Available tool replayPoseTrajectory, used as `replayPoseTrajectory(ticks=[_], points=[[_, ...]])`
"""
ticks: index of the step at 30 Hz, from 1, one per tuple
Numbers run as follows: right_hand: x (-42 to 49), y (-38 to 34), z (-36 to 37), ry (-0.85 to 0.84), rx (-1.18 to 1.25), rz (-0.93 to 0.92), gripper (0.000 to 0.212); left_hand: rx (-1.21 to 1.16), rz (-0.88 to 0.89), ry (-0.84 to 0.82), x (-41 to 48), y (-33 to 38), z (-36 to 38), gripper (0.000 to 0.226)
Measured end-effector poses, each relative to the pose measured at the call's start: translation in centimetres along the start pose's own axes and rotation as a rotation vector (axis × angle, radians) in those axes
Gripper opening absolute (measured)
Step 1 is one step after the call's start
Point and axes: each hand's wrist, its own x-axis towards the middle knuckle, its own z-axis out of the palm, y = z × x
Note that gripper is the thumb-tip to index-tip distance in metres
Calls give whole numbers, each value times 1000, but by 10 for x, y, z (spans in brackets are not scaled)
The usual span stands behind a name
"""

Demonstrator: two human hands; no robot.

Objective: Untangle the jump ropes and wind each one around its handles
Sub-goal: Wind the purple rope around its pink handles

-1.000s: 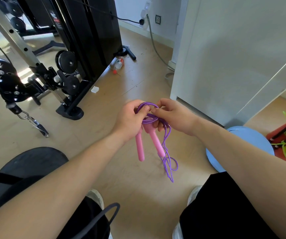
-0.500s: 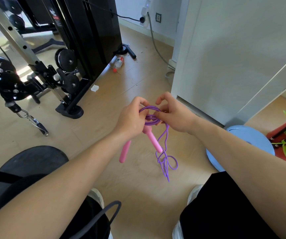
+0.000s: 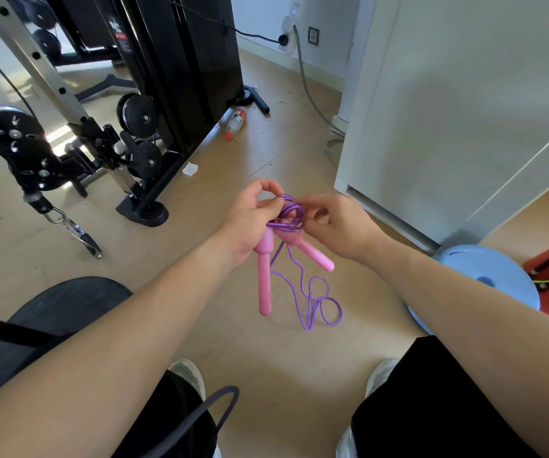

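Note:
A jump rope with two pink handles (image 3: pixel 264 282) and a thin purple cord (image 3: pixel 312 299) hangs in front of me above the floor. My left hand (image 3: pixel 250 219) grips the tops of the handles and pinches the cord coils wound there. My right hand (image 3: pixel 336 223) pinches the same purple coils from the right side. One handle points straight down, the other slants down to the right. A loose tangle of cord dangles below the handles. A dark grey rope loop (image 3: pixel 213 411) lies across my left leg.
A black cable gym machine (image 3: pixel 154 94) with pulleys stands to the left, its hook (image 3: pixel 78 233) hanging low. A white cabinet (image 3: pixel 448 110) is on the right, a light blue disc (image 3: pixel 484 279) beside it. A black round pad (image 3: pixel 51 312) lies at lower left. A bottle (image 3: pixel 236 119) lies on the floor.
Both hands shifted slightly right and lower. The left handle swung from slanting left back to hanging straight down, and more cord loops now dangle below the handles.

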Motion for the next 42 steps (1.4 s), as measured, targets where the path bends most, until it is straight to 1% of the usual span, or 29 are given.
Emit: replayPoseTrajectory(ticks=[3,7,9,13,15,17,20,21,23,26,28,31,34,37,42], points=[[3,0,-6,-42,-13,17,26,24,-6,-47,0,-1,-2,21],[5,1,-12,-67,-9,72,3,53,-65,-127,-1,-2,-2,23],[5,2,-14,-42,-34,56,6,71,-74,-172,-3,-3,-2,21],[5,3,-11,-50,-112,32,8,378,-9,-184,-2,-8,-7,29],[5,4,-10,-79,-123,34,12,456,-30,-169,-3,-12,-7,32],[6,5,-9,-85,-129,35,13,552,-31,-115,-3,-17,-5,27],[7,5,-3,-81,-169,-13,12,752,19,-91,-4,-22,0,13],[7,5,-1,-86,-159,-24,11,814,36,-79,-4,-22,2,10],[7,6,1,-86,-91,-4,9,863,46,-43,-5,-25,3,8],[8,8,1,-59,7,61,6,751,3,-32,-5,-30,3,12],[9,9,2,-66,55,93,9,681,-13,-45,-5,-32,2,20],[10,11,1,-86,52,117,13,573,-47,-86,-4,-31,3,34],[11,11,-1,-86,54,129,11,489,-60,-126,-4,-32,4,27],[11,10,-3,-92,36,142,13,461,-29,-138,-4,-32,4,26],[8,6,-3,-79,58,110,15,505,-17,-115,-1,-33,4,29]])
